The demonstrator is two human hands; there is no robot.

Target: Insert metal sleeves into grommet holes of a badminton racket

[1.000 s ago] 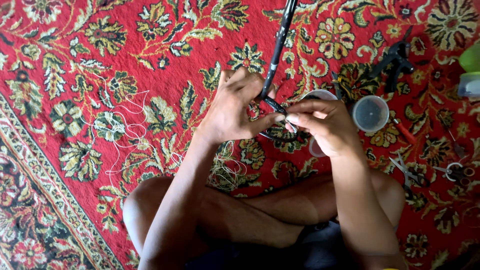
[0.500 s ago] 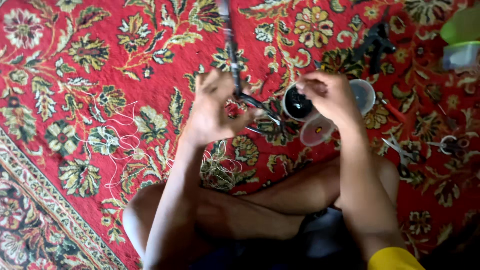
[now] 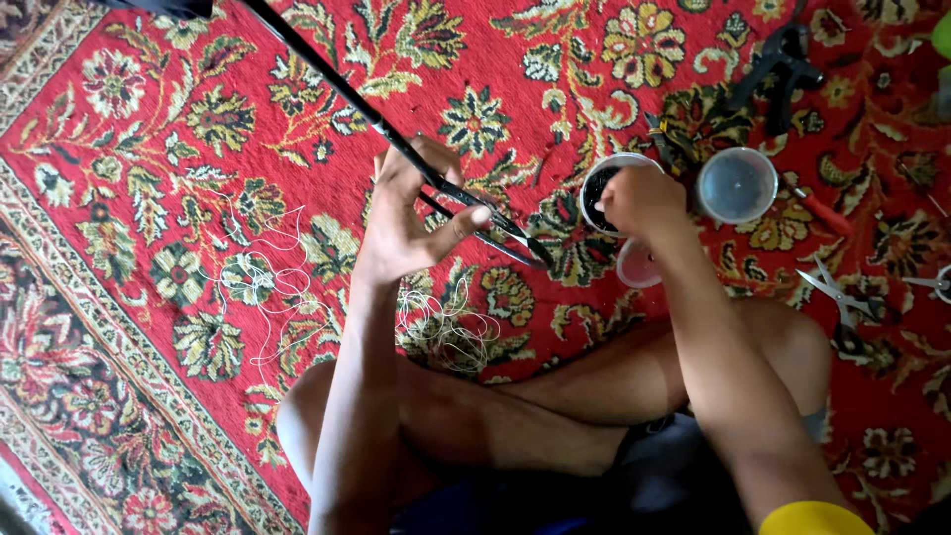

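Observation:
I sit cross-legged on a red floral carpet (image 3: 149,149). My left hand (image 3: 411,213) pinches a long thin black rod (image 3: 337,94) between thumb and fingers; the rod runs from the upper left down to a tip near the cups. My right hand (image 3: 644,203) hovers over a small white cup of dark contents (image 3: 599,183), fingers bunched at its rim; whether they hold anything is hidden. Just below the right hand a pink-bottomed cup (image 3: 639,267) lies on the carpet.
A clear round lid or cup (image 3: 736,185) lies right of my right hand. Scissors (image 3: 842,307) lie at the right, a black tool (image 3: 783,64) at top right. Loose white thread (image 3: 267,282) tangles on the carpet left of my knee (image 3: 307,426).
My right hand left the rod's tip and moved right to the white cup. The left hand kept the rod, which now slants further to the upper left.

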